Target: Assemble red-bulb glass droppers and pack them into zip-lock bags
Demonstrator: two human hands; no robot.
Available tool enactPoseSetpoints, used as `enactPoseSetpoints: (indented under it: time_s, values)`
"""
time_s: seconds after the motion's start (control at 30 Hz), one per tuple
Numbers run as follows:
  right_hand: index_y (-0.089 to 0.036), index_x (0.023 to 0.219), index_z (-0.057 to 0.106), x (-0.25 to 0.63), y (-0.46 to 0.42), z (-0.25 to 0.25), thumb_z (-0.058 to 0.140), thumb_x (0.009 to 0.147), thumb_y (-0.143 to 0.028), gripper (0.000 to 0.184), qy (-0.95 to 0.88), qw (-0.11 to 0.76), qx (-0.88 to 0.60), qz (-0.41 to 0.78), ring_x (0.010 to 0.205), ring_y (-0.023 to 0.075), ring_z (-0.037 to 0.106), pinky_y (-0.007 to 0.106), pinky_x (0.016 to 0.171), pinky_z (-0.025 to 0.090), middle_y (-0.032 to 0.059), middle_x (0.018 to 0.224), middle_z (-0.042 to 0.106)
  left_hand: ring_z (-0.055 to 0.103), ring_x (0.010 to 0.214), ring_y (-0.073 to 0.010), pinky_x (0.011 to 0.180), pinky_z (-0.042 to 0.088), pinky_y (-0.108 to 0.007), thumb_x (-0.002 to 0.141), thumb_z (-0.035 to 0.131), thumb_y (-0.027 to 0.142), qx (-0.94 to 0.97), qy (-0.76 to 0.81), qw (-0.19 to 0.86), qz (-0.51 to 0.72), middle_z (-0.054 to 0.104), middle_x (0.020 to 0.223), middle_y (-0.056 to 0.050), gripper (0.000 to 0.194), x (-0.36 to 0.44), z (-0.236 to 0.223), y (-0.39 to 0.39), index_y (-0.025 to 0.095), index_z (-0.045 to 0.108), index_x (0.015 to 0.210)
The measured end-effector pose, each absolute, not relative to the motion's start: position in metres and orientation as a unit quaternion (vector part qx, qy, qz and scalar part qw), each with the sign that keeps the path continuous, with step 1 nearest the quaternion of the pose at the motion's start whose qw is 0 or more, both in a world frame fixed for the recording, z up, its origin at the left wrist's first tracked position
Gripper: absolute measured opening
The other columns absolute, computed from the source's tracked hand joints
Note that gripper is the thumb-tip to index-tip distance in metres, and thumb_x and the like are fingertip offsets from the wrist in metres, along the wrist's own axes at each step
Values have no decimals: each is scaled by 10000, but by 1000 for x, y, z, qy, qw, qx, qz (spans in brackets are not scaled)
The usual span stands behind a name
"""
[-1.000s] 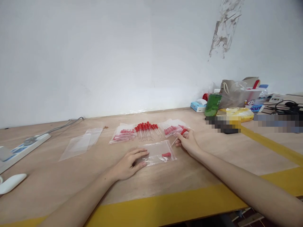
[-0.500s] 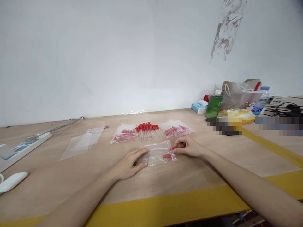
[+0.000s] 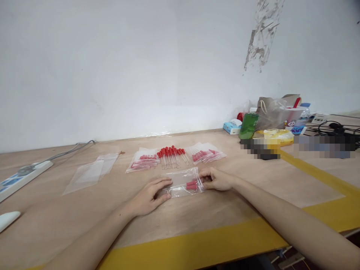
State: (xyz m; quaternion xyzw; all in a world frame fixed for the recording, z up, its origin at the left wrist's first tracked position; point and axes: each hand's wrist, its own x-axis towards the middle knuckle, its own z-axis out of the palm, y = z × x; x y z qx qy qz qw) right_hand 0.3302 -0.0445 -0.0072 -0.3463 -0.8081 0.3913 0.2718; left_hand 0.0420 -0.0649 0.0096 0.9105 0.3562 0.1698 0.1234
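Observation:
A clear zip bag (image 3: pixel 180 190) lies flat on the table between my hands, its mouth toward the right. Inside are two droppers with red rubber bulbs (image 3: pixel 191 185), side by side near the mouth. My left hand (image 3: pixel 147 195) holds the bag's left end, thumb at the near edge and fingers at the far one. With curled fingers, my right hand (image 3: pixel 216 179) pinches the bag's mouth edge; its fingertips are partly hidden. Behind the bag lies a row of loose red-bulbed droppers (image 3: pixel 171 152), flanked by filled bags on the left (image 3: pixel 143 160) and right (image 3: pixel 207 153).
Flat unfilled bags (image 3: pixel 90 173) lie to the left, beside a white power strip (image 3: pixel 30 173) with a grey cable. At the back right stand a tissue pack (image 3: pixel 232 126), a green bottle (image 3: pixel 249 124) and a cup (image 3: pixel 292 116). Yellow tape (image 3: pixel 191 245) edges the table.
My right hand has pushed the second dropper fully into the bag, so both red bulbs now sit inside together. Its fingers have moved onto the bag's mouth. The view has shifted slightly right.

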Motion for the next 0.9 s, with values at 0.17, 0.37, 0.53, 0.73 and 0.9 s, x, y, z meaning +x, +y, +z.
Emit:
enactPoseSetpoints:
  time_s: [0.17, 0.37, 0.53, 0.73, 0.9]
  values:
    - [-132, 774, 686, 321, -45, -17, 622, 676, -367, 263, -769, 339, -403, 364, 596, 115, 520, 219, 552, 398, 30, 671, 627, 407, 1169, -189, 983, 342, -370, 846, 438, 394, 909, 356, 132, 170, 463, 1267, -36, 391, 42, 8, -63, 258, 457, 1212]
    - [-153, 872, 669, 326, -44, -10, 522, 746, -271, 227, -822, 294, -372, 315, 658, 117, 543, 223, 606, 414, 20, 752, 643, 404, 1171, -196, 977, 344, -384, 851, 427, 398, 912, 352, 124, 168, 462, 1269, -39, 393, 42, 8, -64, 259, 455, 1217]
    - [-137, 691, 619, 329, -18, 13, 552, 695, -261, 141, -755, 343, -519, 207, 628, 122, 556, 217, 570, 411, 27, 692, 636, 394, 1179, -200, 985, 335, -389, 847, 429, 410, 911, 358, 125, 164, 448, 1284, -33, 421, 41, 9, -65, 268, 421, 1244]
    - [-77, 950, 577, 284, 38, 30, 621, 627, -198, 347, -659, 272, -688, 135, 843, 219, 592, 248, 650, 432, 150, 902, 635, 393, 1179, -198, 987, 336, -384, 846, 431, 407, 911, 352, 130, 171, 458, 1271, -38, 404, 42, 9, -66, 259, 447, 1222]
    - [-43, 945, 569, 251, 64, 33, 678, 559, -165, 420, -633, 262, -710, 164, 769, 252, 619, 254, 590, 452, 168, 790, 637, 408, 1165, -199, 984, 341, -382, 846, 440, 388, 914, 338, 134, 180, 461, 1261, -49, 388, 43, 9, -66, 251, 464, 1208]
